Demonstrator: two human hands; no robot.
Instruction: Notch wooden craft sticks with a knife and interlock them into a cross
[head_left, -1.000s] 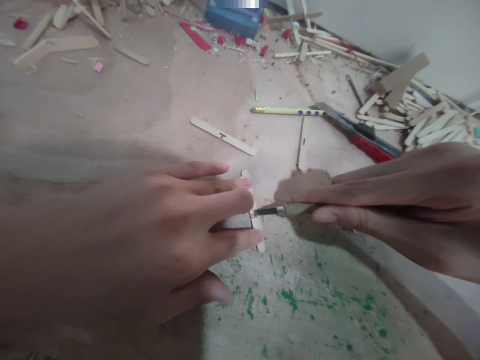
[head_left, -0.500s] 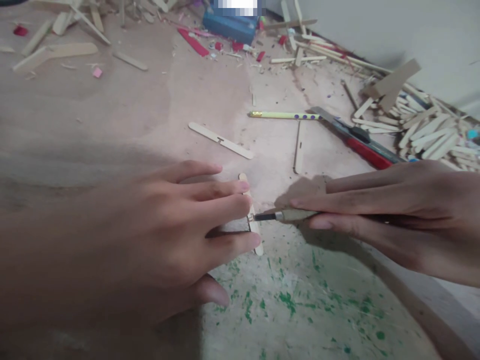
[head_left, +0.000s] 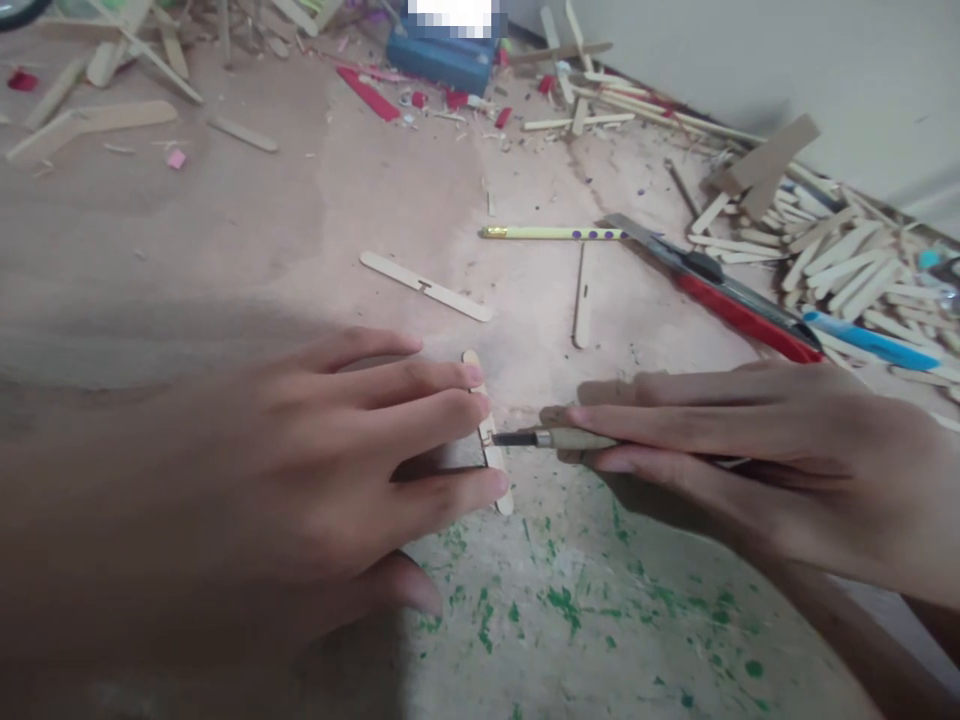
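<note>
A pale wooden craft stick [head_left: 489, 440] lies on the worn board, running away from me. My left hand [head_left: 322, 470] rests flat with fingers stretched out, the fingertips pressing the stick down at both ends. My right hand [head_left: 750, 465] comes in from the right, fingers closed round a thin craft knife [head_left: 547, 438]. The knife's dark tip touches a small notch at the middle of the stick.
A notched stick [head_left: 424, 286] and a thin stick [head_left: 580, 296] lie just beyond. A yellow dotted pencil [head_left: 551, 233], a red utility knife [head_left: 720, 295] and a blue pen [head_left: 870, 342] sit to the right. A pile of sticks [head_left: 840, 265] fills the far right; a blue box [head_left: 439, 55] stands at the back.
My right hand has slid a little to the left with the knife, closer to the stick. The view has shifted slightly; the left hand still holds the stick down.
</note>
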